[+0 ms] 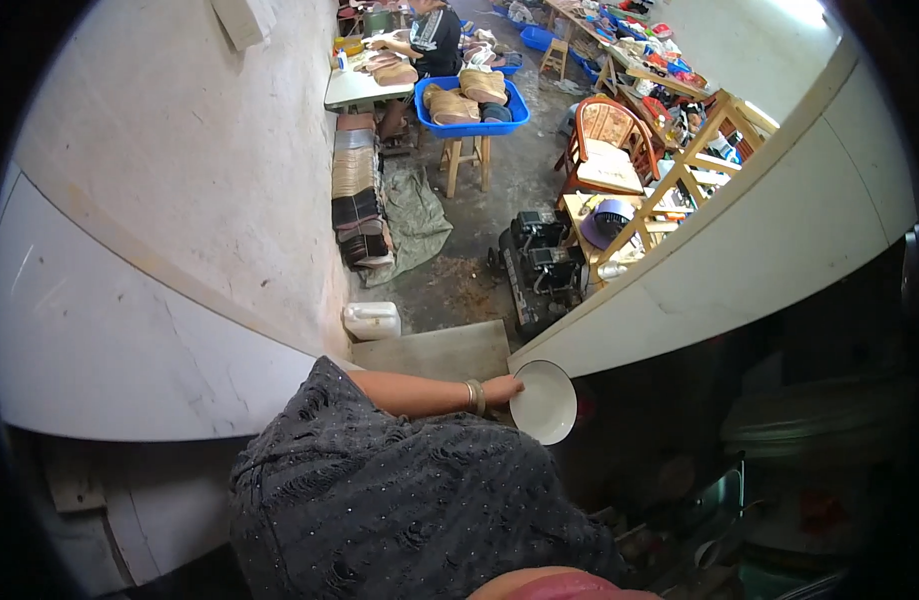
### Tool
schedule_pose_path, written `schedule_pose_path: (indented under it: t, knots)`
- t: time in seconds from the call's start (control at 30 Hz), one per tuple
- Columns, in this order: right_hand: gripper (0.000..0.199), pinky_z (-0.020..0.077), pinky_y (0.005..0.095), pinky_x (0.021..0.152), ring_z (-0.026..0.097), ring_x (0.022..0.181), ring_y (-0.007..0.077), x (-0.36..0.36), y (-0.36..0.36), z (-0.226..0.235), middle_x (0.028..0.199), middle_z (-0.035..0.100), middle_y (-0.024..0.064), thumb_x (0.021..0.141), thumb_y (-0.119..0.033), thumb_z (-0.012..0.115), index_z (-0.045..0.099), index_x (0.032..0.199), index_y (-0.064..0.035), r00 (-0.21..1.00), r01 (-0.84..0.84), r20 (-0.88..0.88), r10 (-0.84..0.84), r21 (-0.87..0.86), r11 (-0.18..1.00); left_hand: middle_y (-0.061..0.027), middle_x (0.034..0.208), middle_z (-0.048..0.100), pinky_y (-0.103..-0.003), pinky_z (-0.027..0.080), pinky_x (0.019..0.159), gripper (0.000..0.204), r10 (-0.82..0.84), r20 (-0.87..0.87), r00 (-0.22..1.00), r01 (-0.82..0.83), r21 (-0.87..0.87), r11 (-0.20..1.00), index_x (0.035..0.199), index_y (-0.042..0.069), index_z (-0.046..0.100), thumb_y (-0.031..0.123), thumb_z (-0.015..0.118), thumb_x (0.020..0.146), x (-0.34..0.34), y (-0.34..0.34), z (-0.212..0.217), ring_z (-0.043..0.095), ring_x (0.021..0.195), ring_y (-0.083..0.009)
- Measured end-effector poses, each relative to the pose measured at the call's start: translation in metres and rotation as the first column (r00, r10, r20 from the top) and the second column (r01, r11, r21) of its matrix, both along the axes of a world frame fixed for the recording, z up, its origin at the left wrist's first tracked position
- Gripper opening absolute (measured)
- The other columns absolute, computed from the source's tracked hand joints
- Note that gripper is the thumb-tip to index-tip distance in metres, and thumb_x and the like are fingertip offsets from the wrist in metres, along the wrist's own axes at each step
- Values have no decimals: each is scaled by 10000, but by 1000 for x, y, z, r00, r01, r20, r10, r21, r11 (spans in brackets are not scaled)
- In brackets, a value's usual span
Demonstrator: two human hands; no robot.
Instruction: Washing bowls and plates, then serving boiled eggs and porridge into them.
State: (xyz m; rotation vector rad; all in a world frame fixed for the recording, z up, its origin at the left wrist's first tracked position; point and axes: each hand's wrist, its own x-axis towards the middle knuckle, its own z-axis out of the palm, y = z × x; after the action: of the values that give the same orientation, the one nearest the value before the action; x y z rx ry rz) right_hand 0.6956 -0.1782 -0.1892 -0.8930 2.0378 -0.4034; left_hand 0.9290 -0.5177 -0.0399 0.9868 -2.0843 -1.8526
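The bowl [544, 403] looks smooth and glossy, perhaps enamel, and the bracelet [476, 397] metallic with a soft sheen. The garment [400, 500] is matt cloth, roughened by frayed slits and shiny specks. The jug [373, 320] and basin [472, 130] are smooth plastic, the stool [455, 165] plain wood, the chair [608, 150] shiny-framed wood. The wall [180, 150] is matt and scuffed, its lower panel [150, 350] glossy.

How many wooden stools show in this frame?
2 clearly: the near stool under the front blue tub, and the far stool behind it, further right. Others may be hidden.
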Motion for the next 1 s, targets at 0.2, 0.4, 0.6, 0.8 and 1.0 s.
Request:
schedule_pose_path:
  t: [0.2,0.4,0.6,0.8,1.0]
  knots:
    - [277,485,340,737,622,809,238,9,-2,52,810,651,99,842,-200,553,607,998,23,981,102,189,-43,-314,944,-168,1055,571,-434,511,733,410,11,78,997,-66,753,655,1113,-8,496,279,404,835,-43,48,27,594,898,-311]
    - [288,486,334,719,625,781,229,19,-19,138,804,649,95,854,-200,535,596,1006,37,907,314,385,-169,-353,881,-168,1080,551,-433,539,713,407,-147,35,989,60,799,598,1139,-5,478,286,424,858,-100,106,92,592,930,-310]
    - [288,485,329,706,624,763,220,19,0,163,796,647,94,857,-203,532,595,1002,38,859,439,426,-285,-326,837,-206,1204,476,-462,523,766,494,-306,-78,949,260,745,615,1227,-25,416,314,422,866,-131,149,104,515,1063,-354]
    - [289,484,324,693,622,746,211,20,20,171,789,646,93,859,-205,528,595,998,39,806,537,461,-372,-302,788,-133,1168,517,-436,492,838,448,-474,-216,854,514,493,702,1222,37,442,319,456,874,-152,182,78,523,1061,-312]
    - [289,483,318,679,621,729,202,19,34,175,781,644,92,862,-207,525,595,994,41,761,607,476,-441,-283,742,-125,1227,471,-423,468,881,397,-500,-231,835,536,550,641,1214,57,459,177,546,845,-160,201,68,485,1107,-286]
